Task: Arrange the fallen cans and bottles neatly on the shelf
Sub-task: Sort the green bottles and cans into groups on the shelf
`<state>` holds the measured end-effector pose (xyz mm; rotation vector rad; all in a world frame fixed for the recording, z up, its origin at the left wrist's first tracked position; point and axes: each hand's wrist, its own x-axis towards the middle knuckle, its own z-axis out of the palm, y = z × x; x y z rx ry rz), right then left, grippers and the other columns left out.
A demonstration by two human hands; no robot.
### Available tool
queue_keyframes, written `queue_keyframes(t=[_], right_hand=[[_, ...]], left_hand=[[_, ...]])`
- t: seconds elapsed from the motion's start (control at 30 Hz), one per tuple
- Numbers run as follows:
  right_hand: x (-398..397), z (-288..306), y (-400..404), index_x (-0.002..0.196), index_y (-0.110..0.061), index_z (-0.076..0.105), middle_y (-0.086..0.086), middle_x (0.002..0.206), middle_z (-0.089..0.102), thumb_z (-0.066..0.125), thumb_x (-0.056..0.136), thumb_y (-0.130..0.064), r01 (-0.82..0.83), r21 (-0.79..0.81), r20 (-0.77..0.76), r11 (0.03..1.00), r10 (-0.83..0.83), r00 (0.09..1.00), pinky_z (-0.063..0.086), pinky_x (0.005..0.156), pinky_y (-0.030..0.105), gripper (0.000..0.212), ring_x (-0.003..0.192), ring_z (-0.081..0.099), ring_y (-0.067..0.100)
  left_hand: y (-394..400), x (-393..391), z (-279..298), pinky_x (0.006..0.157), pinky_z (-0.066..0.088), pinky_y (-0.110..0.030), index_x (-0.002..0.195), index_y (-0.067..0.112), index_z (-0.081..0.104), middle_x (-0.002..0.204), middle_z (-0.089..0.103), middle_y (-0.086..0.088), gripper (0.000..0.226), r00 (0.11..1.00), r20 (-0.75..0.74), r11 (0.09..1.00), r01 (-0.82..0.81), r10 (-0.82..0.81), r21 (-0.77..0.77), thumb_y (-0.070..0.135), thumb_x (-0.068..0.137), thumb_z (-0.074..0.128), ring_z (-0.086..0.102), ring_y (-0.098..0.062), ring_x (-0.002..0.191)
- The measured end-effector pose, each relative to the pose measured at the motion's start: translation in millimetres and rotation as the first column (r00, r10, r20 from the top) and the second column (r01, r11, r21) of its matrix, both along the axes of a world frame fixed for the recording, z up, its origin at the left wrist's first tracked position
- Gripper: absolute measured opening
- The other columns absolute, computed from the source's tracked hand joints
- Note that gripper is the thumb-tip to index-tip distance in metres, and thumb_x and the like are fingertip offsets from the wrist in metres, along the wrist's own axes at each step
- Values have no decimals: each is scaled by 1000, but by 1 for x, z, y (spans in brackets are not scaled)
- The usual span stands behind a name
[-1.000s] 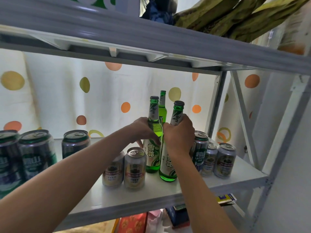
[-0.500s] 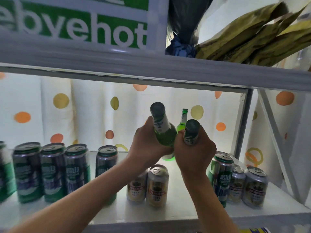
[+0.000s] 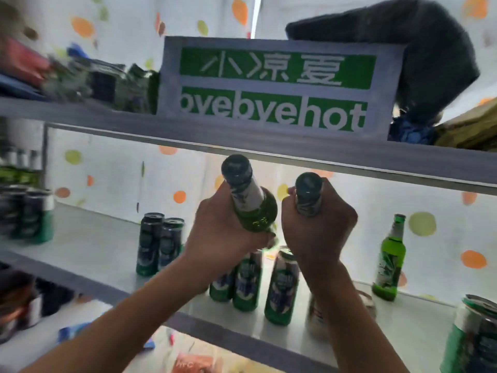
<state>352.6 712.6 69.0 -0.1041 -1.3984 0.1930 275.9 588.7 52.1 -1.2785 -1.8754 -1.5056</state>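
My left hand [image 3: 223, 227] grips a green glass bottle [image 3: 248, 195], lifted clear of the white shelf [image 3: 88, 246] and tilted with its dark cap toward me. My right hand [image 3: 320, 230] holds a second green bottle [image 3: 308, 195] by the neck; its body is hidden behind my fist. Both bottles hang just under the upper shelf's edge [image 3: 269, 150]. A third green bottle [image 3: 391, 259] stands upright at the back right. Upright green cans [image 3: 281, 289] stand below my hands, and two more cans [image 3: 160, 243] further left.
A green and white sign [image 3: 274, 87] rests on the upper shelf, with a dark bag [image 3: 419, 57] on its right. More cans stand at far left [image 3: 27, 216] and one at the near right corner [image 3: 473, 337]. Boxes lie on the lower level [image 3: 193, 364].
Both hands have lifted their bottles off the shelf and raised them toward the upper shelf. My view has swung up and left, so the sign is in full view now.
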Motion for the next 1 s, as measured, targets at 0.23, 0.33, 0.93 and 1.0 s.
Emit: queue_keyframes(t=[0.23, 0.33, 0.93, 1.0], right_hand=[[-88, 13, -153, 69, -13, 65, 5, 56, 63, 57, 67, -24, -283, 36, 7, 958, 283, 959, 44, 54, 33, 13, 53, 58, 28], [-127, 11, -218, 70, -13, 63, 5, 55, 59, 65, 66, -19, -395, 24, 53, 918, 393, 918, 43, 54, 35, 8, 54, 54, 29], [-329, -41, -420, 75, -15, 68, -6, 62, 63, 74, 69, -17, -712, 426, 367, 559, 612, 700, 38, 59, 14, 9, 60, 44, -2], [-355, -37, -425, 76, -13, 69, -5, 63, 64, 77, 67, -12, -707, 466, 391, 532, 593, 704, 36, 64, 14, 12, 62, 43, -3]], left_hand=[[-172, -57, -4, 75, 56, -36, 99, 35, 60, 89, 69, 19, 61, 964, 76, 954, -262, 253, 145, 31, 45, 88, 65, 3, 81], [-237, -80, -6, 77, 56, -35, 104, 34, 60, 91, 70, 18, 62, 941, 70, 930, -337, 330, 148, 33, 49, 91, 66, 3, 82], [-478, -250, -71, 78, 57, -29, 99, 32, 58, 92, 71, 13, 61, 781, 457, 782, -571, 426, 247, 25, 50, 94, 67, 0, 85], [-489, -279, -69, 81, 58, -35, 101, 32, 59, 93, 71, 13, 60, 787, 459, 775, -568, 411, 279, 24, 52, 93, 68, -2, 86]])
